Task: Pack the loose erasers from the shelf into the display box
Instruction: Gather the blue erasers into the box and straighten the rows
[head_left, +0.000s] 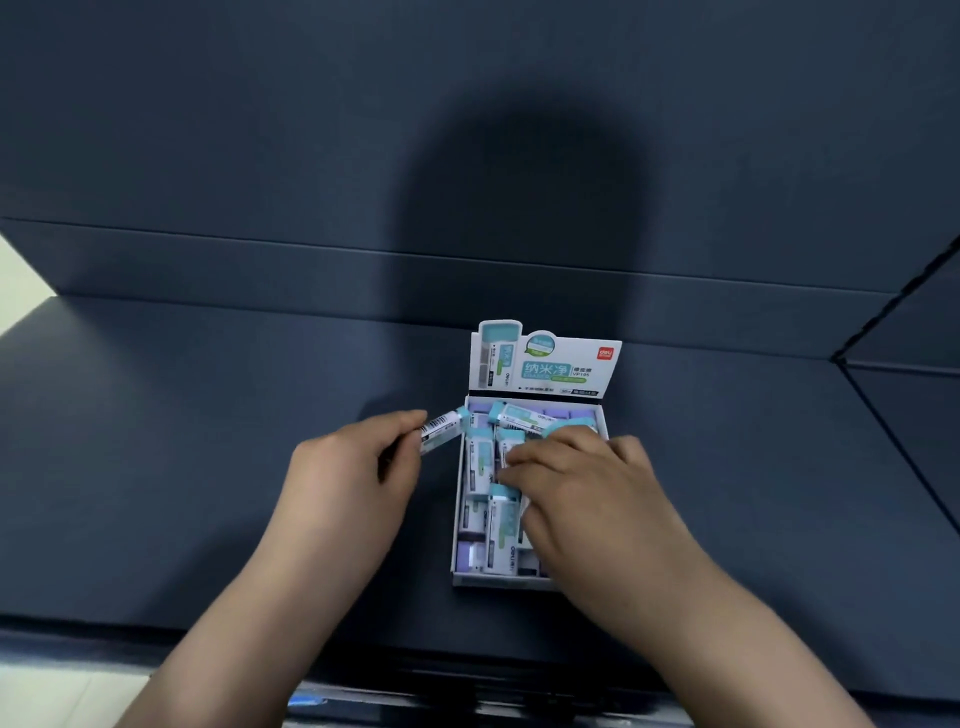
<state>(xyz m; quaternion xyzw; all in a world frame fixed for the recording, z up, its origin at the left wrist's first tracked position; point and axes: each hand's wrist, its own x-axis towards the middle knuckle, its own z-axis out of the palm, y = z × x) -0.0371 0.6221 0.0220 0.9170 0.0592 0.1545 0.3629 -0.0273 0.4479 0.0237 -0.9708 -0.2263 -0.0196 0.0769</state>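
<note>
A white display box (460, 577) with an upright printed header card (545, 364) stands on the dark shelf (208, 415). Several white-sleeved erasers with teal or lilac ends (480, 462) lie inside it, some flat, some askew. My left hand (353, 473) pinches one eraser (441, 428) by its end, just outside the box's left wall near the back corner. My right hand (582, 483) reaches into the box from the right, with its fingers resting on the erasers in the middle. Whether these fingers grip one is hidden.
The shelf has a dark back panel (467, 156) close behind the box and a slanted side panel (909, 415) at the right. The shelf's front edge (363, 639) runs below my forearms, with a pale floor (62, 691) at the lower left.
</note>
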